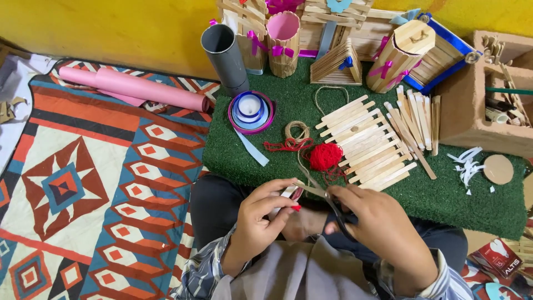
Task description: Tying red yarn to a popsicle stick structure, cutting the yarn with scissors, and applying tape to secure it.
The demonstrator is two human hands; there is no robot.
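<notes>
scissors [322, 195] biting into a small pale strip [288, 193] over the lap, both hands busy.

strip is being pinched betw. thumb & fingers of the left hand [261, 219], closed on it w/ one end poking out toward the blades so there's sth to cut; right hand [377, 222] is wrapping shut around the dark scissor handles, tips pointing left at the strip. hands are sitting close together, just in front of the green turf mat [444, 194], prob. so supplies are staying in reach: red yarn ball [325, 155] & twine coil [297, 130] nearest, row of flat wooden sticks [366, 139] beside them, ribbon spool [251, 111] & grey tube [225, 55] further back. pink paper roll [139, 89] is lying off on the patterned rug [83, 183].
</notes>
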